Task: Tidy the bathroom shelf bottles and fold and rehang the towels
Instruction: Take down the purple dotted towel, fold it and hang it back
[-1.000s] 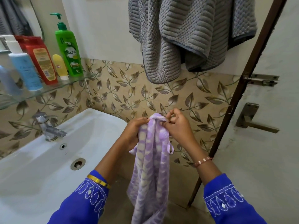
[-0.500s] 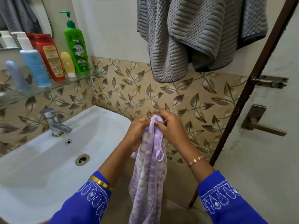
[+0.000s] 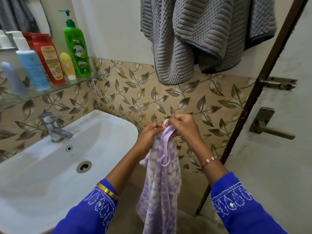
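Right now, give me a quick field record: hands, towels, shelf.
left hand: grips top edge of lilac towel
right hand: pinches same top edge
lilac towel: hangs down beside sink, hanging loop dangling
grey towel: bunched on wall above
glass shelf: bottles upright in a row, green pump bottle at right end

Lilac-and-white checked towel (image 3: 163,179) in both hands, ribbed grey towel (image 3: 199,36) above them, green pump bottle (image 3: 76,48) and red bottle (image 3: 49,62) upper left, brown leaf-patterned beige tiles (image 3: 135,98) behind.
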Demonstrator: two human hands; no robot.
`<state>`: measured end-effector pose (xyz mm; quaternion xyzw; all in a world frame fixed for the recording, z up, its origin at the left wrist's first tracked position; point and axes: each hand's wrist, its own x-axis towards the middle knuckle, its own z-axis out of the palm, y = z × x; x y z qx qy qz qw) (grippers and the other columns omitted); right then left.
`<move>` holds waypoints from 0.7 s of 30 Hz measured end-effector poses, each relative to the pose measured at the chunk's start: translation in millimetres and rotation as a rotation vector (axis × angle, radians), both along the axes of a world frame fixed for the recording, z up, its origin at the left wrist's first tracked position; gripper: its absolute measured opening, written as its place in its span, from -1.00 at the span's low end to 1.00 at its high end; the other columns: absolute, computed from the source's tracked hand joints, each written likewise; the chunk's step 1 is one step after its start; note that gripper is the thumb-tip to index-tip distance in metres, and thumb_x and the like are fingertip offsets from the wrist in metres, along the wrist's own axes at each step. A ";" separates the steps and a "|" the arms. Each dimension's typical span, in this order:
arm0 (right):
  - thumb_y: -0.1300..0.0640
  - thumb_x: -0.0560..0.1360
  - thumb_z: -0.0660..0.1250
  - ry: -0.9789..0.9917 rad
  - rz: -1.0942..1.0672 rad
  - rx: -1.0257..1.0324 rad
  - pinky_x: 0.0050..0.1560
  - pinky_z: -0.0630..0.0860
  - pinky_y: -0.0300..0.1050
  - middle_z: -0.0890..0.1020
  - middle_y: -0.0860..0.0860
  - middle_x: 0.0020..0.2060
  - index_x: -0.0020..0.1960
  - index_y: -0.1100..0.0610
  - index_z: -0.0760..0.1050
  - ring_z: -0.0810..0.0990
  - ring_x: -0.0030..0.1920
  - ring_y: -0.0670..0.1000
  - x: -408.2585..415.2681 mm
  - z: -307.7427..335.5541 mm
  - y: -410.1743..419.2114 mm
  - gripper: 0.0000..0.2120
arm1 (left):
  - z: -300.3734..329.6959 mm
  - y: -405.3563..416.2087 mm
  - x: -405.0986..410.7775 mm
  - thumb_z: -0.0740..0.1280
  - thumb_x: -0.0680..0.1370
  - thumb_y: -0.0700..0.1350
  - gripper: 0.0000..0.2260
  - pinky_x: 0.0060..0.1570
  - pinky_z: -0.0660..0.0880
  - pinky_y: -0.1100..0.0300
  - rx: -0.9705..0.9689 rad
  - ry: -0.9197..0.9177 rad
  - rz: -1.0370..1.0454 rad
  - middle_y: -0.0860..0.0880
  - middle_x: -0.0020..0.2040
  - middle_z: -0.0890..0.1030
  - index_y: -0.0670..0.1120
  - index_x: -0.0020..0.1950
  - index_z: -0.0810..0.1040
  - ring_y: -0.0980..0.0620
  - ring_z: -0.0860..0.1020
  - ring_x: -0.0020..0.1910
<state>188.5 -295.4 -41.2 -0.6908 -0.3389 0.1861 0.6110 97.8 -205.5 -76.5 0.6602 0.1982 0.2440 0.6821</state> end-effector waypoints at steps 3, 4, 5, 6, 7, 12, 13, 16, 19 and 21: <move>0.34 0.40 0.26 -0.121 -0.064 -0.080 -0.26 0.54 -0.08 0.63 0.14 -0.26 -0.23 0.22 0.58 0.57 -0.28 0.06 11.4 -3.5 -4.3 -0.86 | 2.8 2.6 2.0 0.19 0.27 -0.21 -0.80 -0.14 0.42 0.11 -0.020 0.069 0.095 -0.08 -0.21 0.54 -0.04 -0.18 0.52 -0.06 0.48 -0.19; 0.36 0.41 0.23 -0.164 -0.094 -0.108 -0.23 0.54 -0.08 0.62 0.11 -0.22 -0.16 0.20 0.56 0.58 -0.24 0.06 18.2 -3.1 -6.8 -0.84 | 2.8 6.2 1.6 0.18 0.25 -0.21 -0.76 -0.16 0.41 0.13 0.001 0.111 0.152 -0.07 -0.20 0.53 -0.04 -0.15 0.51 -0.05 0.47 -0.18; 0.38 0.41 0.20 -0.210 -0.128 -0.132 -0.25 0.51 -0.11 0.60 0.09 -0.21 -0.10 0.16 0.53 0.56 -0.23 0.05 25.3 -1.8 -9.9 -0.80 | 2.1 10.7 0.8 0.18 0.30 -0.24 -0.75 -0.12 0.41 0.14 0.034 0.149 0.200 -0.10 -0.14 0.54 -0.07 -0.08 0.51 -0.07 0.49 -0.13; 0.38 0.41 0.19 -0.253 -0.163 -0.150 -0.32 0.46 -0.16 0.58 0.09 -0.21 -0.07 0.13 0.48 0.54 -0.25 0.04 32.1 -0.3 -13.1 -0.78 | 1.1 15.6 -0.4 0.19 0.38 -0.28 -0.75 -0.07 0.42 0.14 0.071 0.189 0.244 -0.17 -0.05 0.56 -0.13 0.01 0.51 -0.14 0.52 -0.04; 0.38 0.42 0.19 -0.286 -0.201 -0.162 -0.38 0.41 -0.19 0.57 0.10 -0.21 -0.06 0.10 0.44 0.51 -0.28 0.04 38.4 0.6 -16.1 -0.78 | -0.8 22.3 -1.8 0.18 0.44 -0.31 -0.74 -0.04 0.43 0.12 0.090 0.230 0.293 -0.25 0.06 0.57 -0.22 0.09 0.50 -0.21 0.53 0.07; 0.39 0.41 0.20 -0.318 -0.407 -0.192 -0.46 0.31 -0.34 0.57 0.13 -0.16 -0.07 0.17 0.46 0.50 -0.23 0.03 52.0 -7.1 -26.7 -0.81 | -4.5 41.8 -15.4 0.29 0.48 -0.32 -0.72 -0.05 0.50 0.02 -0.171 0.247 0.439 -0.34 0.18 0.54 -0.35 0.17 0.47 -0.18 0.57 -0.05; 0.39 0.41 0.22 -0.318 -0.404 -0.192 -0.50 0.31 -0.42 0.56 0.12 -0.17 -0.09 0.16 0.46 0.49 -0.24 0.02 49.6 -8.6 -26.8 -0.83 | -5.2 40.4 -17.1 0.30 0.48 -0.30 -0.71 -0.08 0.50 0.04 -0.246 0.230 0.410 -0.33 0.15 0.55 -0.35 0.19 0.46 -0.13 0.54 -0.10; 0.39 0.39 0.27 -0.256 -0.249 -0.186 -0.41 0.46 -0.40 0.60 0.13 -0.20 -0.11 0.16 0.48 0.53 -0.28 0.03 33.5 -9.9 -21.6 -0.83 | -8.8 24.2 -17.2 0.32 0.50 -0.24 -0.81 -0.16 0.48 0.13 -0.335 0.176 0.303 -0.15 -0.19 0.60 -0.28 0.07 0.55 -0.06 0.51 -0.15; 0.38 0.37 0.29 -0.209 0.001 -0.206 -0.32 0.51 -0.12 0.63 0.18 -0.23 -0.08 0.17 0.54 0.54 -0.33 0.04 11.3 -8.9 -12.2 -0.81 | -5.3 8.8 -9.6 0.33 0.48 -0.27 -0.93 -0.45 0.51 0.28 -0.320 0.048 0.210 -0.01 -0.40 0.66 -0.15 -0.13 0.61 0.06 0.62 -0.38; 0.37 0.36 0.32 -0.197 0.044 -0.173 -0.32 0.53 -0.13 0.63 0.17 -0.29 -0.12 0.15 0.57 0.54 -0.35 0.02 1.8 -6.6 -7.0 -0.83 | -0.2 4.4 -6.5 0.35 0.46 -0.27 -0.91 -0.41 0.54 0.26 -0.265 -0.007 0.187 -0.02 -0.32 0.69 -0.13 -0.11 0.62 0.07 0.65 -0.35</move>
